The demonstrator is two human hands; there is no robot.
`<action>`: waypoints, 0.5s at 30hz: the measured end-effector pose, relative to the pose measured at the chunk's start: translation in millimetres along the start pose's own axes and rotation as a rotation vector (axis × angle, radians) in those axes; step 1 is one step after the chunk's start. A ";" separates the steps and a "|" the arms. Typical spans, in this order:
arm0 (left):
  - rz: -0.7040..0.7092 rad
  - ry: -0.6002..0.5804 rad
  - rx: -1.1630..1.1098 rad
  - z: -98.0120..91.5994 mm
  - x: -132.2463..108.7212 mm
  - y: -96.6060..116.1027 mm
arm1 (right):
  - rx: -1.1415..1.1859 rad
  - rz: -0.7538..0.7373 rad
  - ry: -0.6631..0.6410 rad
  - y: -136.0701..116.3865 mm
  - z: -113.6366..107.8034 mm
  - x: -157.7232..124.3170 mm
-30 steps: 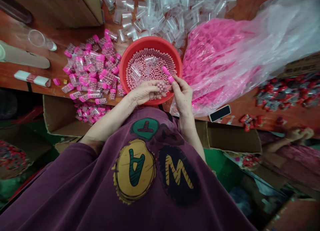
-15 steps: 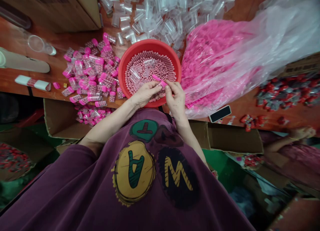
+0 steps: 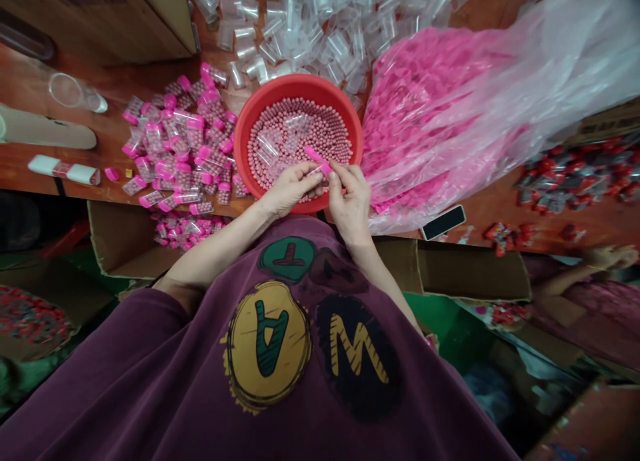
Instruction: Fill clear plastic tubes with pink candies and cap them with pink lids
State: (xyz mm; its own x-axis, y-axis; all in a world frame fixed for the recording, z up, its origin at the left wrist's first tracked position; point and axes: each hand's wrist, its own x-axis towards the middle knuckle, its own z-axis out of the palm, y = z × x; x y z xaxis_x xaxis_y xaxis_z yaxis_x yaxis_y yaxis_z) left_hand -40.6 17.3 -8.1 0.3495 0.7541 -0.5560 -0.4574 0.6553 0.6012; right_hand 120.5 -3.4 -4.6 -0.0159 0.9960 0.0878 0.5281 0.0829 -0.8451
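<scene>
Over the near rim of a red plastic bowl (image 3: 244, 174), my two hands meet on a small bottle whose pink flip-top cap (image 3: 318, 158) has its lid sticking out to the upper left. My left hand (image 3: 287, 193) is closed around the bottle's body, which the fingers mostly hide. Thumb and fingers of my right hand (image 3: 350, 198) pinch the cap from the right. Pink beads (image 3: 320, 108) fill the bowl, and a few clear plastic tubes (image 3: 267, 149) lie on top of them.
Filled pink-capped bottles (image 3: 175, 144) are heaped left of the bowl. Loose clear tubes (image 3: 310, 31) lie behind it. A clear bag of pink caps (image 3: 420, 114) and a phone (image 3: 443, 222) are at right. Cardboard boxes (image 3: 470, 274) sit below the table edge; another person's hand (image 3: 613, 256) is far right.
The view has shifted slightly. Both my hands keep their grip on the bottle and its pink cap, with hardly any movement between them.
</scene>
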 end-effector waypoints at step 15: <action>-0.046 0.041 0.001 15.4 -7.3 10.9 | 0.074 0.043 -0.039 2.5 -11.2 -2.2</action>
State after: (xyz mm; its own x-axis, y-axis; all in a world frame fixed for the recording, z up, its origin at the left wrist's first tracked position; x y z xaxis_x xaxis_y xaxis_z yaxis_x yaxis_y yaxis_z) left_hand -35.6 19.6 11.4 0.3361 0.7205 -0.6065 -0.4404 0.6895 0.5751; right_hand 131.4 -5.7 -1.1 -0.0279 0.9991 0.0309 0.4646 0.0403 -0.8846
